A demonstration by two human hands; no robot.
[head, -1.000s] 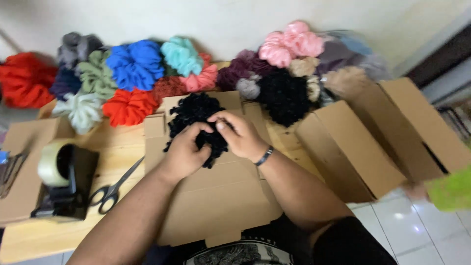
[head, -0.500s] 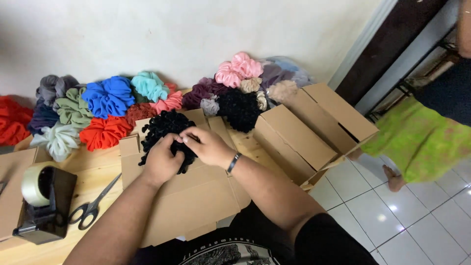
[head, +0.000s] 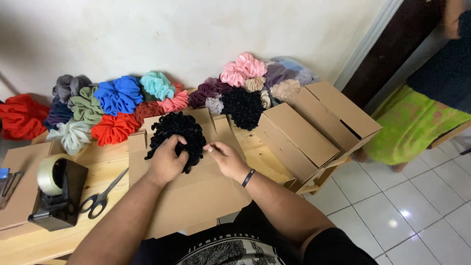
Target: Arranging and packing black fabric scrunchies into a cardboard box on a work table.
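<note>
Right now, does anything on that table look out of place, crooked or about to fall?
Mostly the closed cardboard boxes at the table's right end: they lie slanted and seem to jut past the edge. The scissors lie open beside the tape dispenser. The left hand grips a black scrunchie on flattened cardboard; nothing looks spilled or damaged.
</note>
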